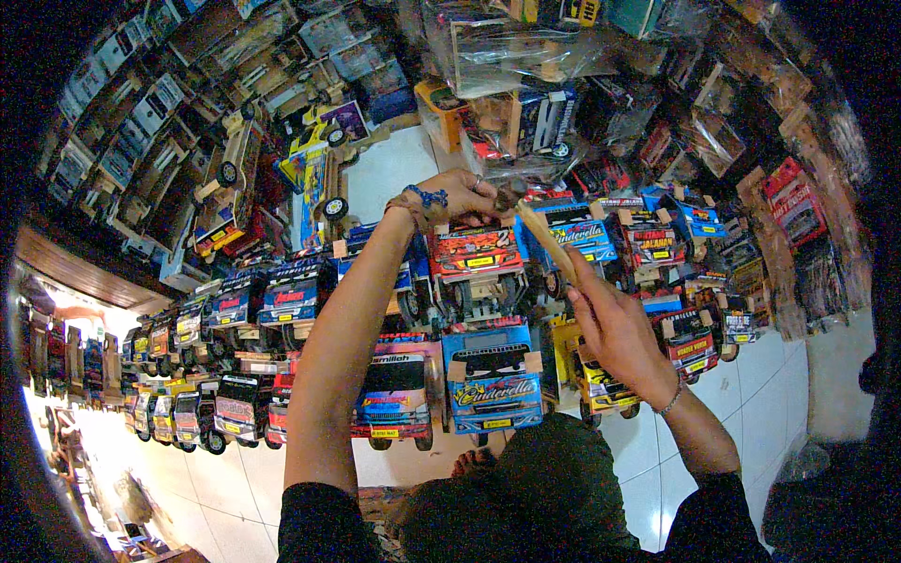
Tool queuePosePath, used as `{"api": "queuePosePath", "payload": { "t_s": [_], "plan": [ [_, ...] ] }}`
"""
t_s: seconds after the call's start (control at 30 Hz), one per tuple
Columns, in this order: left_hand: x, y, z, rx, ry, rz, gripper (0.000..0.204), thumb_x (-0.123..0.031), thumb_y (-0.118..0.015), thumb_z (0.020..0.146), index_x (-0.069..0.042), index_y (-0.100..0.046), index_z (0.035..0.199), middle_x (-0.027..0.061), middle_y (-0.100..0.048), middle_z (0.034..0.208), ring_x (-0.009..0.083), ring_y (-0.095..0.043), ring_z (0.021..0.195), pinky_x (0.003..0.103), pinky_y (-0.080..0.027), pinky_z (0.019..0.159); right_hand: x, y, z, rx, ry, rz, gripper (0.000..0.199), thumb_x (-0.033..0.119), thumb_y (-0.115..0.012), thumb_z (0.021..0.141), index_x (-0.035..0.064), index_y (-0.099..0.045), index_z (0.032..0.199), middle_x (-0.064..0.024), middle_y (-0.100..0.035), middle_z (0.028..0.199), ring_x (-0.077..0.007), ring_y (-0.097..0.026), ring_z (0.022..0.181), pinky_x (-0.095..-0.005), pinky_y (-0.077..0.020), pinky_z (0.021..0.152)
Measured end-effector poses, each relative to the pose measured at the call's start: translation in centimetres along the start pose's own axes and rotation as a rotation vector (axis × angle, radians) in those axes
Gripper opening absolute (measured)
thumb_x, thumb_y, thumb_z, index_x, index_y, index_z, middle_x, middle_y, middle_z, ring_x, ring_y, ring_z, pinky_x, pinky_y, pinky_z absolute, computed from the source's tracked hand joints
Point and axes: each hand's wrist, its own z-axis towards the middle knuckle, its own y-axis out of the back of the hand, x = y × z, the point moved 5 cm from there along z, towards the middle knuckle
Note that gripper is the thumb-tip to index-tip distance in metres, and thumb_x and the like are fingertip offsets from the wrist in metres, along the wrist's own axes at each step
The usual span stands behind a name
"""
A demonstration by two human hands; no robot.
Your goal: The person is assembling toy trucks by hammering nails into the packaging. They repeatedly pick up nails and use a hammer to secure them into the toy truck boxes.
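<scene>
My right hand is closed round a flat, pale wooden stick, which slants up and left. A dark brown, blurred patch shows at its upper end; I cannot tell what it is. Beside that end, my left hand has its fingers curled, and what they grip is hidden. Under the hands stand painted toy trucks in rows. The nearest are a red-orange truck below my left hand and a blue truck behind the stick. Another blue truck stands in the front row.
More toy trucks stretch left along both rows. Racks of wooden truck bodies fill the back left. Plastic-wrapped items are stacked behind. White floor tiles lie at the front right; a dark rounded shape fills the bottom centre.
</scene>
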Motion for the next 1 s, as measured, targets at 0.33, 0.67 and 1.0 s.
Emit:
{"api": "queuePosePath", "payload": {
  "t_s": [0.33, 0.67, 1.0],
  "plan": [
    [0.1, 0.0, 0.2, 0.052, 0.043, -0.060, 0.027, -0.025, -0.078, 0.082, -0.009, -0.073, 0.102, -0.0023, -0.069, 0.094, 0.0031, -0.059, 0.078, 0.015, -0.048, 0.061, 1.5, 2.3, -1.0, -0.148, -0.014, 0.047, 0.051, 0.015, -0.051, 0.098, 0.0090, -0.036, 0.146, -0.0259, -0.064, 0.107, -0.0403, -0.065, 0.092, -0.0450, -0.0507, 0.076],
    [-2.5, 3.3, -3.8, -0.201, -0.191, 0.198, 0.033, -0.031, -0.071, 0.087, -0.007, -0.069, 0.109, 0.0023, -0.069, 0.097, 0.0106, -0.064, 0.083, 0.027, -0.055, 0.068, 5.4, 8.1, -4.7, -0.355, -0.100, 0.176, 0.047, 0.015, -0.052, 0.099, 0.0003, -0.041, 0.142, -0.0160, -0.061, 0.117, -0.0190, -0.060, 0.091, -0.0313, -0.0477, 0.079],
    [-0.7, -5.3, -34.6, -0.423, 0.030, -0.079, 0.023, -0.024, -0.062, 0.095, -0.006, -0.065, 0.109, -0.0013, -0.065, 0.090, 0.0064, -0.058, 0.079, 0.024, -0.049, 0.070, 7.0, 7.6, -9.4, -0.407, -0.351, 0.677, 0.052, 0.020, -0.058, 0.093, 0.0069, -0.043, 0.141, -0.0027, -0.060, 0.084, -0.0010, -0.039, 0.048, -0.0182, -0.0280, 0.037]
  ]
}}
